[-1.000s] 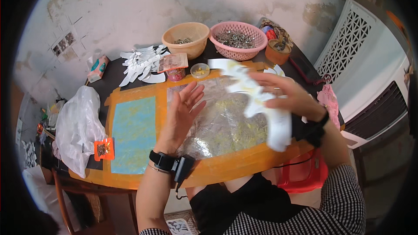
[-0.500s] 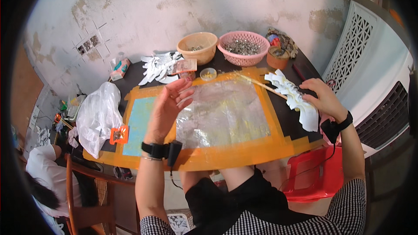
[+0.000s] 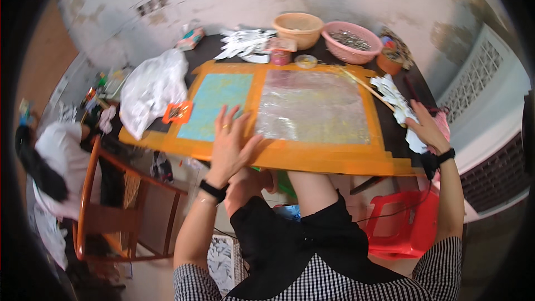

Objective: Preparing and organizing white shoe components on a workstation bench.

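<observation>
Head view: right hand [image 3: 428, 129] at jagged white strip [image 3: 389, 90] on dark table [image 3: 395, 127], beside pale stick [image 3: 368, 89]; whether gripping, cannot tell. Left hand [image 3: 229, 146] empty, fingers spread over blue sheet [image 3: 217, 96] (contact unclear). Step in hand seems handling strip at right; next move calls for light fingers, strip looking thin.

Left hand [image 3: 229, 146] spread; right hand [image 3: 429, 128] loosely curved.

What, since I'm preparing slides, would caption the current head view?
Left hand at the near edge of the orange-taped worktop, right hand at white cut-out pieces, pink basket behind.
</observation>
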The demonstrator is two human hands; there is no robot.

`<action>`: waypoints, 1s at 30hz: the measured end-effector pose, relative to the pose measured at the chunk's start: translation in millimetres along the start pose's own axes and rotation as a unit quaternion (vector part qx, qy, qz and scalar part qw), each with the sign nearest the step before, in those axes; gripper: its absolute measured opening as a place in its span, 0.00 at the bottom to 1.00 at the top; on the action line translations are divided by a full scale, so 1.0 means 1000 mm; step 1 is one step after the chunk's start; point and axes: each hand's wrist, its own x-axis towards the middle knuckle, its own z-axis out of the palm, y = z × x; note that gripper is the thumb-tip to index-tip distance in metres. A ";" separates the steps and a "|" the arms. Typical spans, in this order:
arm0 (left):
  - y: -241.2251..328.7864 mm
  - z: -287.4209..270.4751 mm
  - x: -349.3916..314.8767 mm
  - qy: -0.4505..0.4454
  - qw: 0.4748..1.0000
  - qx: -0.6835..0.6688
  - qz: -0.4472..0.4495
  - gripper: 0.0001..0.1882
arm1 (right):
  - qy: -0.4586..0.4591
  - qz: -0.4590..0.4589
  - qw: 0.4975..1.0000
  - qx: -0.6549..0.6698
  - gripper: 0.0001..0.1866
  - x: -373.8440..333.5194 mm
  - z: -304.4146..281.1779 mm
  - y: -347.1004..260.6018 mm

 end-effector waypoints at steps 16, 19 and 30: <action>-0.001 0.011 -0.002 0.076 0.996 0.023 -0.052 0.22 | -0.065 -0.301 0.939 0.152 0.22 0.145 -0.007 -0.278; 0.003 0.008 0.003 0.085 0.995 -0.007 -0.053 0.21 | -0.121 -0.274 0.939 0.169 0.22 0.221 0.013 -0.330; -0.006 0.004 0.005 0.038 0.994 -0.078 -0.062 0.20 | -0.127 -0.120 0.973 -0.150 0.35 0.433 0.144 -0.395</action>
